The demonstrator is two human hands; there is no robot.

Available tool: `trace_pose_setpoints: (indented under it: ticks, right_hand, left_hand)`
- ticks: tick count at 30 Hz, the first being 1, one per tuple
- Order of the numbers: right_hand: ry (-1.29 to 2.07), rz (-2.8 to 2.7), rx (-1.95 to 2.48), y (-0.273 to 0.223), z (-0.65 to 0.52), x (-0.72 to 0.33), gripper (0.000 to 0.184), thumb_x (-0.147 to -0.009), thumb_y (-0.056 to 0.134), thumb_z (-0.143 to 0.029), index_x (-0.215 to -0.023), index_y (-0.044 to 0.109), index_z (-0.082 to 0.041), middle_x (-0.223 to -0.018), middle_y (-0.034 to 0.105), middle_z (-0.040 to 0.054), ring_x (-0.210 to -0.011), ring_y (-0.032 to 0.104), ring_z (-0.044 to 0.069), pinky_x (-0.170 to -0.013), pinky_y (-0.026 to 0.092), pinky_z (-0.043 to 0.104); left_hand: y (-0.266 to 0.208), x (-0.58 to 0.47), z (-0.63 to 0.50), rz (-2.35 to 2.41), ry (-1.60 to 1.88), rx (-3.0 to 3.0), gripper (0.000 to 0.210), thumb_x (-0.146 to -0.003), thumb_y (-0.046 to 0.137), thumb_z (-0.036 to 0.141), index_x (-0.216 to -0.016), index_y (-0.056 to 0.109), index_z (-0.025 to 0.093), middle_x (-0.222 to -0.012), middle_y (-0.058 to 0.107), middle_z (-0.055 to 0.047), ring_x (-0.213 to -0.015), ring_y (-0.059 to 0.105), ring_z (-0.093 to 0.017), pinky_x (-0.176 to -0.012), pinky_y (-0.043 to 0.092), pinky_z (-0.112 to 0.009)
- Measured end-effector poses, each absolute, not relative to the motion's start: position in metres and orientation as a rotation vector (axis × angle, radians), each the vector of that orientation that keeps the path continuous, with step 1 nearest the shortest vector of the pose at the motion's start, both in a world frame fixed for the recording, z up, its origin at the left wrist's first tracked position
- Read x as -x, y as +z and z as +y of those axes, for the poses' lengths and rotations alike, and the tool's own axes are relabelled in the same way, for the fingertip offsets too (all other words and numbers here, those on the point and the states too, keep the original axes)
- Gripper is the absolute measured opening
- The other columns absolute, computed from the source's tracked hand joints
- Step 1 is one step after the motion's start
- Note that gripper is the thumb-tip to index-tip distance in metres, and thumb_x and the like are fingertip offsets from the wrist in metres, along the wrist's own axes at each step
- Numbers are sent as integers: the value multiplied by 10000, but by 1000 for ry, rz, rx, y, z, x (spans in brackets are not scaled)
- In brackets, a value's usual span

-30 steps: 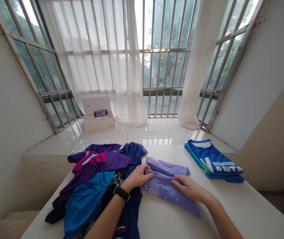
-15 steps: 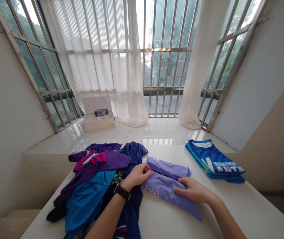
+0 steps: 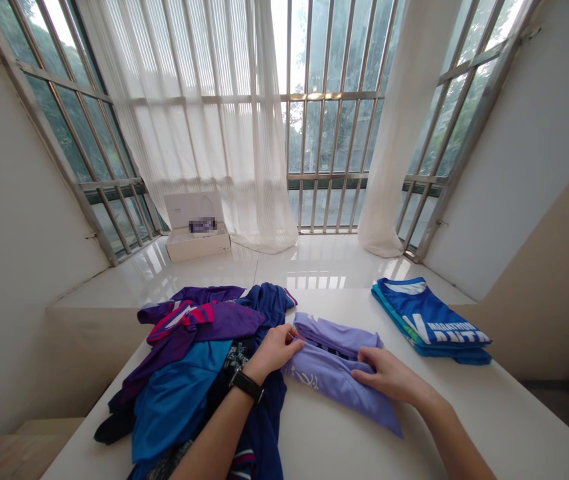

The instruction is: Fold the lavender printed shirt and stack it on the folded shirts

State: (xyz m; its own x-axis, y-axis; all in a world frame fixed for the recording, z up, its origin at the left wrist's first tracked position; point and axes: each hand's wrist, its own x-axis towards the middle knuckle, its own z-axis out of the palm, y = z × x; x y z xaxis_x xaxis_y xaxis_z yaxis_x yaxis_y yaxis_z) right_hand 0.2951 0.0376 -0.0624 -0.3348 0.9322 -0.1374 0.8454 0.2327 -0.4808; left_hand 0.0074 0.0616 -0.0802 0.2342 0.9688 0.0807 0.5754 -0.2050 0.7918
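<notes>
A lavender shirt lies on the white table, its two sides folded inward into long strips with a dark printed gap between them. White lettering shows on the nearer strip. My left hand, with a black watch on the wrist, pinches the shirt's left end. My right hand grips the inner edge of the nearer strip toward its right end, thumb on top and fingers curled. Left of the shirt, partly under my left forearm, is a loose heap of clothes in purple, blue and navy.
A stack of folded blue and teal shirts sits at the right of the table. On the window ledge behind stands an open white box. White curtains hang before the barred windows.
My right hand has shifted slightly up and right along the nearer strip, which is drawn a little back. More of the dark print shows between the strips. My left hand stays at its end.
</notes>
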Motion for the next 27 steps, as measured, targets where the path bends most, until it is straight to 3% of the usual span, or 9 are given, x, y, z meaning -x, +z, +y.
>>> trace_pose_setpoints:
  ticks: [5,11,15,18,23,27]
  right_hand:
    - [571,-2274,1707,-55,36,-293,281,-724,671,-406,-722,447,-235,-689,592,-20,-658,529,169,-586,344,277]
    - [692,-2331,1457,-51,32,-288,100,-782,603,-296,-726,633,-218,-765,675,8,-710,603,171,-662,431,275]
    - [745,-2350,1452,-51,31,-285,205,-846,539,-316,-767,708,-232,-756,717,10,-700,638,176,-669,452,280]
    - [503,-2332,1519,-54,34,-284,223,-874,513,-355,-818,693,-237,-786,703,20,-712,635,189,-668,455,300]
    - [220,-2262,1555,-70,40,-283,310,-842,558,-315,-1129,647,-239,-1131,660,79,-973,641,239,-808,502,344]
    - [196,-2288,1537,-76,43,-281,266,-875,523,-305,-1071,695,-246,-1097,677,75,-1013,630,244,-874,500,361]
  left_hand:
    - [-81,-7,63,1435,792,-1904,212,-815,580,353,-842,679,168,-768,689,-34,-725,628,-187,-663,441,-268]
    - [-80,-8,62,1589,764,-1949,141,-795,611,320,-785,645,184,-731,669,-27,-708,623,-188,-665,443,-277]
    - [-75,-9,57,1645,712,-1993,120,-799,613,309,-779,612,191,-754,653,-30,-729,624,-191,-677,451,-281]
    - [-70,-10,55,1667,736,-2056,153,-787,616,273,-916,604,192,-893,653,-45,-775,624,-193,-716,472,-296]
    - [-79,-13,59,1463,870,-2190,522,-764,558,115,-1277,511,201,-1196,603,-97,-1027,595,-219,-929,474,-351]
    - [-92,-13,68,1319,853,-2193,692,-749,514,66,-1419,432,218,-1249,600,-96,-1142,557,-233,-1032,434,-387]
